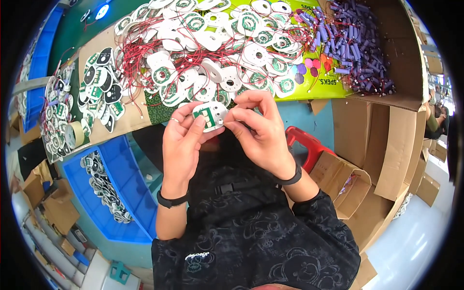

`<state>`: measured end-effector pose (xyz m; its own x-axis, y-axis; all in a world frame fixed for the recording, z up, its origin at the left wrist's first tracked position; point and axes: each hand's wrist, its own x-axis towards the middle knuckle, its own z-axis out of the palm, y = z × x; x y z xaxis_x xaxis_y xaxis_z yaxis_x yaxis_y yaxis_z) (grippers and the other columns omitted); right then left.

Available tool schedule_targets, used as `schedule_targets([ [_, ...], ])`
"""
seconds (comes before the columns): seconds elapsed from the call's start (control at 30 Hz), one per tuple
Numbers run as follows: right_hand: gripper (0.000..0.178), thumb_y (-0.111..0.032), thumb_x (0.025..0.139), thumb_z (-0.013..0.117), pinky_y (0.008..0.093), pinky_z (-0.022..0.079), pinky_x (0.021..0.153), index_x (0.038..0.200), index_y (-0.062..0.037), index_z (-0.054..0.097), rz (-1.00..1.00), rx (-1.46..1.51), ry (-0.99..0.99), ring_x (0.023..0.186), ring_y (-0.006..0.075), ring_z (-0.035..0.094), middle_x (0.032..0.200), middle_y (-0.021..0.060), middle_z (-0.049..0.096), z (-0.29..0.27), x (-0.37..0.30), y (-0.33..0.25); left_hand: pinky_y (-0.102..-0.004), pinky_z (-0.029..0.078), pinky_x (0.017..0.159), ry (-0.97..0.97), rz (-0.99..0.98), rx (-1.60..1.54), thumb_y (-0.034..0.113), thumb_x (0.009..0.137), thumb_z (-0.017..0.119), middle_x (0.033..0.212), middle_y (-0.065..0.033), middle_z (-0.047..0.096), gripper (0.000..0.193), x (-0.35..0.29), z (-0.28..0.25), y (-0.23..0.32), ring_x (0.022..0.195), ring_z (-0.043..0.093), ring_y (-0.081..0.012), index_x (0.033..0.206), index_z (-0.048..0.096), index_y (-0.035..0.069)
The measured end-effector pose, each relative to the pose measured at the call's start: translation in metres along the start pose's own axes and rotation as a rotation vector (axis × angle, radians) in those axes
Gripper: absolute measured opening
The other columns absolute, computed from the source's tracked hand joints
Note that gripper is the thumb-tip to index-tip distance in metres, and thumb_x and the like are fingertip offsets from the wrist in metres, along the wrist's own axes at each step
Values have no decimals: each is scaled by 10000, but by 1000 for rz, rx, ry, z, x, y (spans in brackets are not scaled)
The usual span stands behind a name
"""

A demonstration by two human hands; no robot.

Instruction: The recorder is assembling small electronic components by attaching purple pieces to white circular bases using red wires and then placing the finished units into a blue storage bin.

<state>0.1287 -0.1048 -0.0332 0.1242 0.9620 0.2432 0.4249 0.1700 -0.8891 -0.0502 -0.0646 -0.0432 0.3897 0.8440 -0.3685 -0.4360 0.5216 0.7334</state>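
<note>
In front of my chest, my left hand (pixel 182 142) grips a white plastic housing (pixel 220 111) by its left side, thumb across the front. Set into the housing is a green circuit board (pixel 199 113) with pale rectangular parts. My right hand (pixel 261 130) is at the housing's right edge, thumb and index finger pinched together. Whatever lies between those fingertips is too small to make out. Just beyond both hands, a heap of round white discs (pixel 231 79) with green ring boards and red wires (pixel 193 60) covers the table.
Purple cylindrical cells (pixel 360 46) with wires fill a cardboard box (pixel 401 53) at the far right. Black-and-white pieces (pixel 104 84) and a tape roll (pixel 74 134) lie at left. Below are a blue bin (pixel 128 169), a red stool (pixel 304 142) and another carton (pixel 350 191).
</note>
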Motion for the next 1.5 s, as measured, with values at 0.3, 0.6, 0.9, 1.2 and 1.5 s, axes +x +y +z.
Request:
schedule_targets([
  [0.3,179,72,776,746,337,544,755,923,-16,692,-57,-53,11,867,208,644,1330,142,526,12,-1,0,-352,609,929,99,-5,47,40,1014,595,1236,-157,668,421,-1,5,-1,1068,690,-200,1422,515,-25],
  [0.6,174,67,773,747,335,553,742,915,-20,700,-64,-59,5,852,213,644,1351,142,536,10,0,2,-331,592,945,98,52,100,2,1002,600,1271,-155,657,442,-4,10,-4,1089,673,-178,1431,501,-34],
  [0.9,166,75,778,731,369,573,787,915,-8,688,-96,-136,61,944,266,682,1347,141,546,18,0,-7,-351,596,922,174,269,283,18,1006,602,1250,-146,672,402,-7,22,-13,1082,676,-188,1399,528,-31],
  [1.2,183,93,771,697,394,559,814,928,3,674,-183,-101,107,1013,334,665,1203,138,643,22,2,-6,-312,575,939,161,204,219,38,1029,577,1271,-142,653,389,-6,21,-14,1094,647,-159,1405,521,-46],
  [1.5,212,63,824,727,374,549,943,1015,-29,723,-2,107,-97,1145,298,651,1299,157,614,-17,-31,16,-356,571,977,45,78,225,-9,1015,552,1329,-213,621,331,-31,8,-26,1194,628,-230,1337,481,-39],
])
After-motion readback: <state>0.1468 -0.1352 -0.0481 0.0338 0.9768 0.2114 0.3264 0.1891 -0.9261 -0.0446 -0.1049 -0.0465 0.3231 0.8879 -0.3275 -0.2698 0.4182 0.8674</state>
